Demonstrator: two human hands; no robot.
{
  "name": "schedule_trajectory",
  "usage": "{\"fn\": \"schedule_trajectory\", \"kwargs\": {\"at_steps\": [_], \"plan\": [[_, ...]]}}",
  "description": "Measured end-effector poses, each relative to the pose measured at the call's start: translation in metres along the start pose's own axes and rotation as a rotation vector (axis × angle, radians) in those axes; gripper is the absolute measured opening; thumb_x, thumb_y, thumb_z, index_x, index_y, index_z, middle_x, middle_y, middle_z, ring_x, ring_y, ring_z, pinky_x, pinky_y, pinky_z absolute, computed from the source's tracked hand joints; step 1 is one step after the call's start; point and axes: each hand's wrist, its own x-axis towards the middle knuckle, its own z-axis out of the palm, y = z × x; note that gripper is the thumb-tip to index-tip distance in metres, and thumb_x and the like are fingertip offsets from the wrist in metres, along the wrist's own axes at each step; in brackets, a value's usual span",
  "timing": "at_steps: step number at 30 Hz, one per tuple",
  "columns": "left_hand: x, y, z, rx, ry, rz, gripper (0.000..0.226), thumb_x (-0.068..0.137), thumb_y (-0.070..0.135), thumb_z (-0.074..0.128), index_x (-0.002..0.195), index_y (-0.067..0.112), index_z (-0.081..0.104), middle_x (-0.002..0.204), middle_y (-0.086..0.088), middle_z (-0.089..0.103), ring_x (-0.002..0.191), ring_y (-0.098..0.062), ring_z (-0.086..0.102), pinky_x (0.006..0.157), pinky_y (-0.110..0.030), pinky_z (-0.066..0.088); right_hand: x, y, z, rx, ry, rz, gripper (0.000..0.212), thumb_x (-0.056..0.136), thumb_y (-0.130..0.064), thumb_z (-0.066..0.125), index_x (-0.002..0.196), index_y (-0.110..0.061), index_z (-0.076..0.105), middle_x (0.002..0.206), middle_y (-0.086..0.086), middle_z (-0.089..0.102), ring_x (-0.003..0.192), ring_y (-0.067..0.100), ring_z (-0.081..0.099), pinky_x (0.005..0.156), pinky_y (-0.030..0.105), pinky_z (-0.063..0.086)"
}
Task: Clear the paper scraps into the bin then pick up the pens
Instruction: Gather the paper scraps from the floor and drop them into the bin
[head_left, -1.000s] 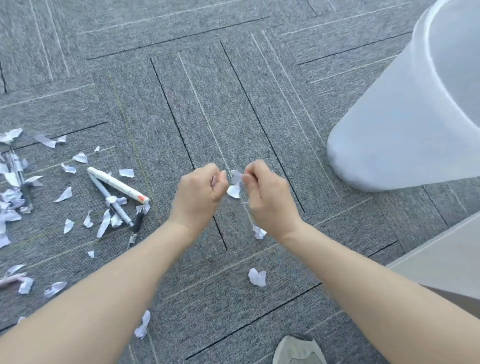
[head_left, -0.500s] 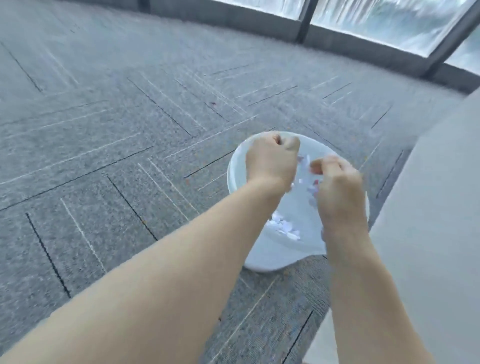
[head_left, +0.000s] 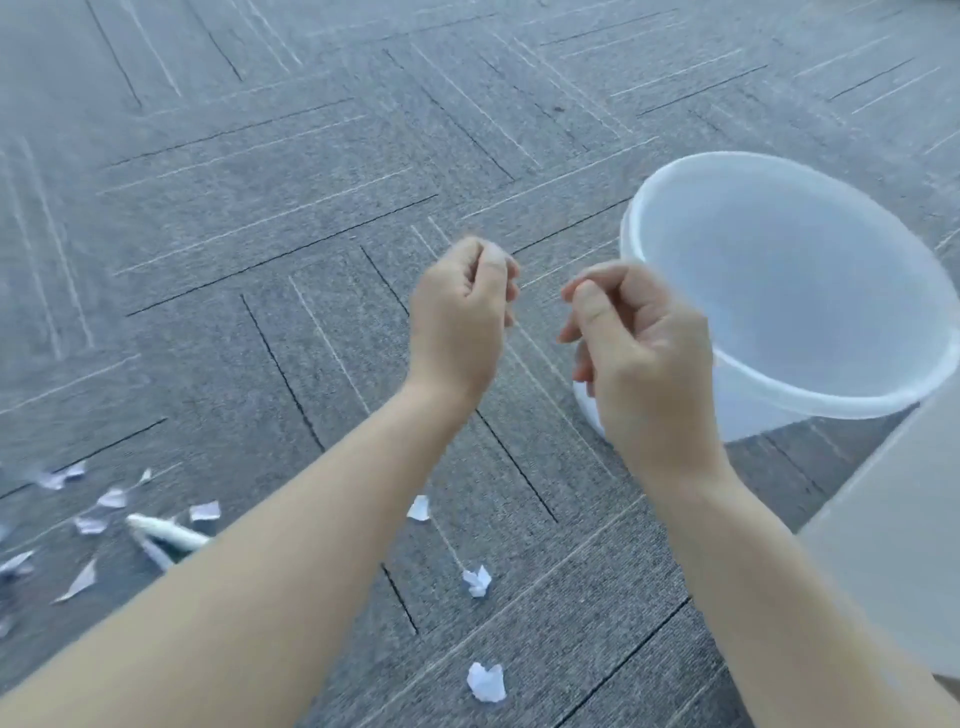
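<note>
A: Step? 
B: Mid scrap-clearing. Left grip (head_left: 462, 312) and right grip (head_left: 639, 338) are both curled with nothing visible in them. 
A: Scraps? 
B: Scraps (head_left: 477, 581) lie on the floor below and left of the grips, around the pens (head_left: 166, 535). Next: reach down and gather more. 
A: Bin? 
B: Bin (head_left: 675, 176) is just right of the right grip; contents unclear.

Both forearms reach forward, left hand (head_left: 460, 317) and right hand (head_left: 636, 343) apart, fingers curled, holding nothing.
</note>
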Motion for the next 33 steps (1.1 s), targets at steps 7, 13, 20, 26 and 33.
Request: {"fn": "schedule_trajectory", "kwargs": {"at_steps": [7,13,20,26,33], "plan": [[-0.156,-0.161,-0.132,0.787,-0.018,-0.329,0.014,0.09,0.023,0.048,0.092,0.019,0.061,0.095,-0.001,0.06,0.086,-0.027,0.059,0.074,-0.041,0.048,-0.099,0.125,0.089,-0.817,-0.899,0.047,0.034,0.096,-0.03,0.052,0.13,-0.026,0.05,0.116,-0.001,0.054,0.106,0.023,0.056,0.076,0.037,0.05],[-0.254,-0.175,-0.16,0.998,0.026,-0.345,0.033,0.08,0.023,0.069,0.11,0.013,0.06,0.104,-0.005,0.056,0.073,-0.03,0.066,0.052,-0.031,0.042,-0.106,0.151,0.122,-0.978,-0.972,-0.055,0.043,0.092,-0.042,0.059,0.124,-0.018,0.044,0.116,0.007,0.041,0.092,0.028,0.053,0.064,0.037,0.047],[-0.285,-0.186,-0.169,1.113,-0.107,-0.387,0.059,0.081,0.051,0.06,0.128,0.018,0.048,0.112,0.0,0.048,0.083,-0.02,0.063,0.051,-0.03,0.042,-0.104,0.148,0.123,-0.807,-1.079,-0.083,0.018,0.098,-0.024,0.052,0.084,-0.016,0.045,0.094,-0.001,0.044,0.071,0.017,0.051,0.066,0.029,0.04],[-0.275,-0.189,-0.163,1.078,-0.113,-0.426,0.033,0.091,0.04,0.051,0.118,0.022,0.048,0.099,0.001,0.041,0.073,-0.018,0.051,0.051,-0.03,0.04,-0.129,0.158,0.058,-0.824,-1.074,-0.014,0.014,0.094,-0.034,0.057,0.089,-0.022,0.051,0.096,-0.008,0.045,0.07,0.015,0.056,0.067,0.038,0.053],[-0.271,-0.198,-0.163,1.012,-0.143,-0.323,0.009,0.094,0.02,0.05,0.092,0.012,0.051,0.087,-0.003,0.046,0.064,-0.023,0.05,0.053,-0.036,0.044,-0.152,0.159,0.055,-0.854,-1.131,-0.145,0.034,0.092,-0.028,0.063,0.121,-0.019,0.047,0.112,-0.001,0.04,0.07,0.017,0.047,0.059,0.027,0.04]]}}
